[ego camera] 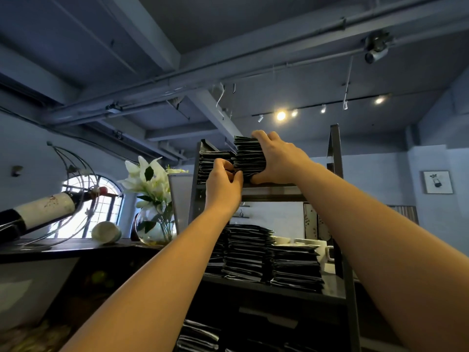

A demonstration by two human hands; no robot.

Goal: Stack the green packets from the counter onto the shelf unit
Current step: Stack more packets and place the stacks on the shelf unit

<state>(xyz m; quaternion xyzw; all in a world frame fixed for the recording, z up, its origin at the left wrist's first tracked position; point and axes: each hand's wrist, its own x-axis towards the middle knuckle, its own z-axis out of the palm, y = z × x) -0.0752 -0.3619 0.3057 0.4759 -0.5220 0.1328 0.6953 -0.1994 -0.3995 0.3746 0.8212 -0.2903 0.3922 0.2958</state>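
Packets flat, pile upright on top shelf; R hand grips it, L hand pinches base.

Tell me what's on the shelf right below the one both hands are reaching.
Stacks of packets fill the middle shelf, with a white mug behind them at the right. The left forearm covers the leftmost stack's edge; anything deeper is hidden.

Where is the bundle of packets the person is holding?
Head view, centre: the bundle is at the top shelf, gripped by the right hand, right of a shorter stack.
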